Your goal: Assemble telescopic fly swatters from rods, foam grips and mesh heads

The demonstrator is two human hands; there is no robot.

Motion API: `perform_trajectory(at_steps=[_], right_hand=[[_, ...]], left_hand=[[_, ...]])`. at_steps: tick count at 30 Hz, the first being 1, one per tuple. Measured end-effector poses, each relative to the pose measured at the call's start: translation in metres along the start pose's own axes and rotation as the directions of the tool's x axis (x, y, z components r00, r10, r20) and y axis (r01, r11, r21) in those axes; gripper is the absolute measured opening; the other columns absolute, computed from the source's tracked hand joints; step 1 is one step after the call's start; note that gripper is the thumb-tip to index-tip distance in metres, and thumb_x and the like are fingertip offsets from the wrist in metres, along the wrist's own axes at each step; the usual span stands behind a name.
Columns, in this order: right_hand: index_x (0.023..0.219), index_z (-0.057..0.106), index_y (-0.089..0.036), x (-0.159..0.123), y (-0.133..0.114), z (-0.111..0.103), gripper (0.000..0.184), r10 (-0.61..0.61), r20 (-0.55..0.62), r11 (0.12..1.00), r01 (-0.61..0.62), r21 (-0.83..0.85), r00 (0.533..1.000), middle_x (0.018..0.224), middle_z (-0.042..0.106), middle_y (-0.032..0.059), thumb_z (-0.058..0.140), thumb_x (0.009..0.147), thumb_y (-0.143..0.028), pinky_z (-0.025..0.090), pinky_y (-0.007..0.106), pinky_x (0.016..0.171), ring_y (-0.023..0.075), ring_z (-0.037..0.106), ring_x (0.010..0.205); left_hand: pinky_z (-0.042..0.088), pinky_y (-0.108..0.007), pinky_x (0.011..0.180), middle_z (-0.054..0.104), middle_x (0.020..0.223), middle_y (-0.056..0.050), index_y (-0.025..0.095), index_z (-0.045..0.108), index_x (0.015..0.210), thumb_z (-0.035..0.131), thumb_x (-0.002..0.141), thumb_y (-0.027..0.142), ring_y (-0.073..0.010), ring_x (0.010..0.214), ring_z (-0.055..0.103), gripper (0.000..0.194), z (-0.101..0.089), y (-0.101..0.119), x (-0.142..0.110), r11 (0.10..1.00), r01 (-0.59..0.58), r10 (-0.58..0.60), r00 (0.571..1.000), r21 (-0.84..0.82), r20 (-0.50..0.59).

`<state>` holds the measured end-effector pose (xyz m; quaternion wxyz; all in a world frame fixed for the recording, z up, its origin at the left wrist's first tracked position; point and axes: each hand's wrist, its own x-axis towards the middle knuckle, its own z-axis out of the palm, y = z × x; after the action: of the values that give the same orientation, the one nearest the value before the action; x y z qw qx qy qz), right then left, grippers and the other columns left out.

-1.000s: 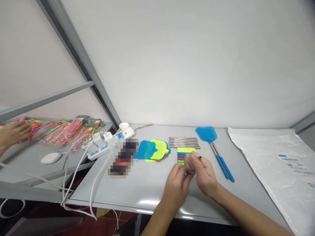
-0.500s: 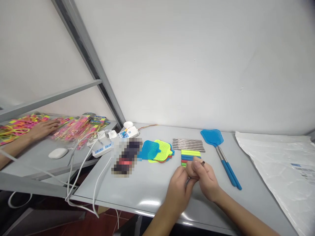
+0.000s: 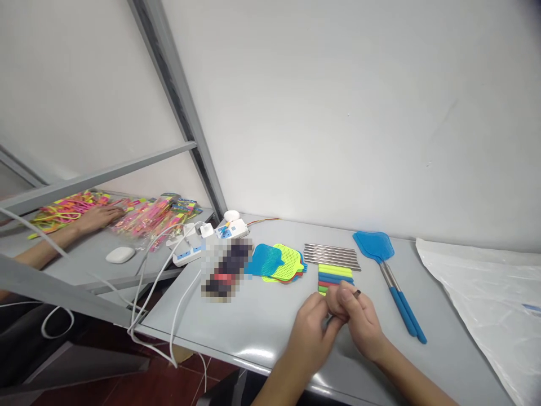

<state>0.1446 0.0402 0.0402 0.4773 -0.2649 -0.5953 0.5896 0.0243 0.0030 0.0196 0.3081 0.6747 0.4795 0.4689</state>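
Fingertips touching, my two hands meet over the near part of the table. My right hand is closed around a thin rod, whose short dark end pokes out past the thumb. My left hand is closed against it; whatever its fingers hold is hidden. Just beyond lie coloured tube grips in yellow, blue, red and green, partly covered by my hands. Behind them is a row of silver metal rods. Left of these sit flat perforated fly swatter heads, blue and yellow-green uppermost. Two blue-handled fly swatters lie to the right.
White plastic packaging covers the table's right side. Power strips with white cables and a pixelated item lie left. Beyond a metal frame, another person's hand rests by colourful bagged items.
The view has shifted a little, so everything appears slightly further right and lower. My hands keep nearly the same closed grip together.
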Motion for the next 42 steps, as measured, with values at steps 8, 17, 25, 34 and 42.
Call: perform_trajectory(at_steps=[8, 17, 25, 34, 42], right_hand=[[0.068, 0.036, -0.022, -0.002, -0.005, 0.001, 0.035, 0.009, 0.060, 0.998, -0.005, -0.070, 0.998, 0.064, 0.034, -0.0032, 0.033, 0.099, -0.039, 0.028, 0.029, 0.057, 0.0139, 0.032, 0.059], [0.075, 0.043, -0.022, 0.013, -0.053, 0.029, 0.032, -0.022, 0.216, 0.949, 0.088, -0.302, 0.976, 0.076, 0.044, -0.0001, 0.031, 0.100, -0.038, 0.037, 0.030, 0.068, 0.0149, 0.041, 0.071], [0.123, 0.051, -0.020, 0.126, -0.048, 0.047, 0.067, 0.198, 0.447, 0.744, 0.162, -0.648, 0.872, 0.109, 0.061, 0.0076, -0.003, 0.097, -0.051, 0.043, 0.032, 0.088, 0.0176, 0.056, 0.103], [0.091, 0.067, -0.011, 0.217, 0.047, 0.083, 0.057, 0.466, 0.239, 0.184, 0.171, -0.968, 0.852, 0.103, 0.066, 0.0198, 0.051, 0.082, -0.065, 0.036, 0.048, 0.090, 0.0334, 0.059, 0.098], [0.119, 0.056, -0.017, 0.238, 0.051, 0.084, 0.034, 0.644, 0.220, 0.089, 0.214, -0.973, 0.732, 0.118, 0.058, 0.0071, 0.056, 0.092, -0.036, 0.051, 0.041, 0.084, 0.0201, 0.060, 0.100]], left_hand=[[0.046, -0.030, 0.081, 0.058, 0.094, -0.004, 0.020, 0.060, 0.096, 0.053, 0.087, 0.014, -0.0172, 0.089, 0.055, 0.013, -0.005, 0.006, -0.001, 0.998, 0.012, -0.011, 1.000, -0.054, 0.025], [0.044, -0.036, 0.089, 0.059, 0.102, -0.010, 0.017, 0.057, 0.111, 0.033, 0.098, 0.031, -0.0215, 0.096, 0.055, 0.031, -0.015, 0.021, 0.000, 0.957, -0.034, 0.029, 0.999, -0.288, -0.020], [0.018, -0.019, 0.041, 0.027, 0.055, 0.007, 0.020, 0.038, 0.071, 0.033, 0.091, 0.062, -0.0061, 0.045, 0.023, 0.048, -0.041, -0.013, -0.008, 0.700, 0.138, -0.377, 0.904, -0.700, -0.200], [0.019, -0.019, 0.038, 0.033, 0.057, 0.007, 0.018, 0.041, 0.072, 0.036, 0.089, 0.065, -0.0032, 0.039, 0.024, 0.050, -0.057, -0.025, -0.011, 0.533, 0.194, -0.497, 0.860, -0.824, -0.119], [0.027, -0.020, 0.047, 0.036, 0.069, 0.006, 0.020, 0.046, 0.101, 0.036, 0.097, 0.048, -0.0033, 0.048, 0.031, 0.030, -0.055, -0.019, -0.010, 0.708, 0.154, -0.397, 0.894, -0.690, -0.208]])
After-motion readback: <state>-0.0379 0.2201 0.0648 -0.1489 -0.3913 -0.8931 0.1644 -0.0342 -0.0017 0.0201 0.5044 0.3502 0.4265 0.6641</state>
